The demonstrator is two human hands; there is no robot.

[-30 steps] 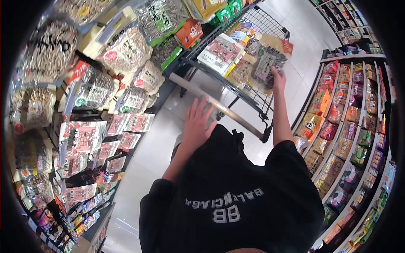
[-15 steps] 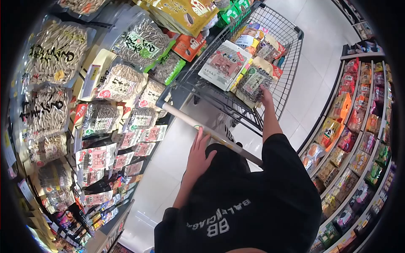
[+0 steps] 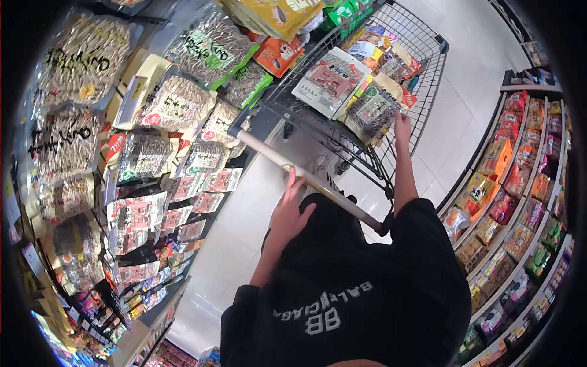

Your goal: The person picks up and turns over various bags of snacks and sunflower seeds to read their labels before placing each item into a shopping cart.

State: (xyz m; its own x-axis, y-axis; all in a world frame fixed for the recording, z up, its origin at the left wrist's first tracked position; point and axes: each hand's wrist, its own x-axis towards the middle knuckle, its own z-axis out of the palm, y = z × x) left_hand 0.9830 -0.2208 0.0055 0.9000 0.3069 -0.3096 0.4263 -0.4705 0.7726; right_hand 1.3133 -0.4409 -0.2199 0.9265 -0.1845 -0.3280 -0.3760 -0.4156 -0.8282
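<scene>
My left hand (image 3: 290, 211) rests its fingertips on the pale bar of the shopping cart handle (image 3: 312, 183); its fingers are stretched and the thumb stands apart, so it is open. Inside the cart basket, my right hand (image 3: 402, 127) is just right of a clear-fronted bag of dark seeds (image 3: 374, 114), fingers loosely bent and off the bag, holding nothing I can see. To the left of that bag lies a white and pink printed packet (image 3: 332, 81). Behind it are another seed bag (image 3: 396, 66) and a bag with a blue and white label (image 3: 365, 50).
Shelves on the left hold several packs of seeds (image 3: 177, 101) and striped seed bags (image 3: 85, 58). A gold bag (image 3: 278, 15) hangs over the cart's left side. Across the tiled aisle (image 3: 468, 104), a curved shelf carries snack packets (image 3: 477, 192).
My right hand has come off the dark seed bag and shifted right. The bag now lies in the cart basket. My left hand stays at the handle; the view has shifted slightly.
</scene>
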